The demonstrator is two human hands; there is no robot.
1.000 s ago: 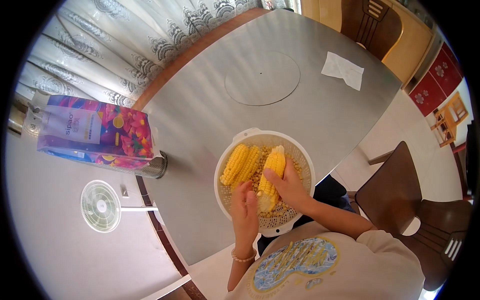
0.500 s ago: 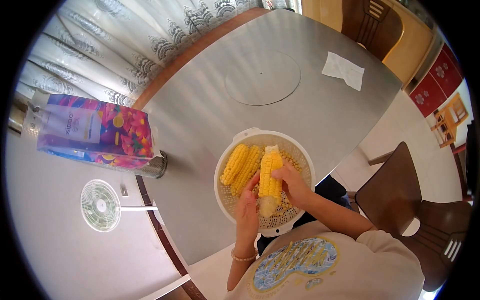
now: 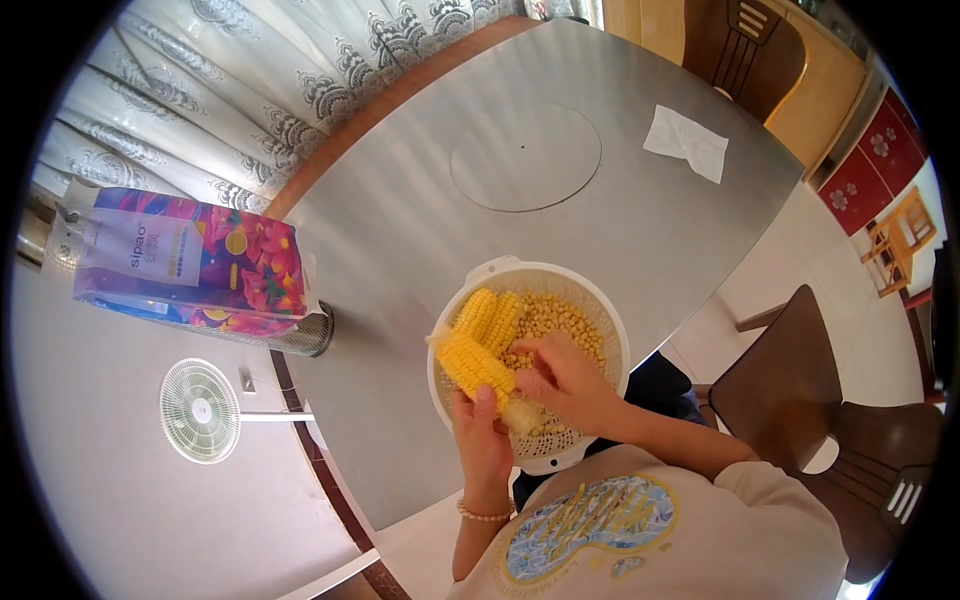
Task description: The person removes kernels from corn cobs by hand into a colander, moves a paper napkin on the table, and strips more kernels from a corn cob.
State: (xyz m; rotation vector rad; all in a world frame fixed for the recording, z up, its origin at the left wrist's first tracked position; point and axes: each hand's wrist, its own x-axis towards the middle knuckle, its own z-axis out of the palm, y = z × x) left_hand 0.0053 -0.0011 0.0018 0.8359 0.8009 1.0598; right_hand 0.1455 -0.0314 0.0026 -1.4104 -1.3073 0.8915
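Tabletop wide beyond corn, edge apparently beneath basket

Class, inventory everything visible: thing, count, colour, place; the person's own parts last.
Table: one, grey, centre
Colander: one, white, table edge
Held cob: one, yellow, over colander
Other cobs: two, yellow, in colander
Kernels: many, yellow, in colander
Tissue: one, white, on table
Bag: one, multicoloured, left
Fan: one, white, lower left
Curtain: one, white, upper left
Chairs: at least three, brown, right
Shirt: one, beige, bottom
Bracelet: one, pale, left wrist
Left hand: one, on held cob
Right hand: one, at held cob
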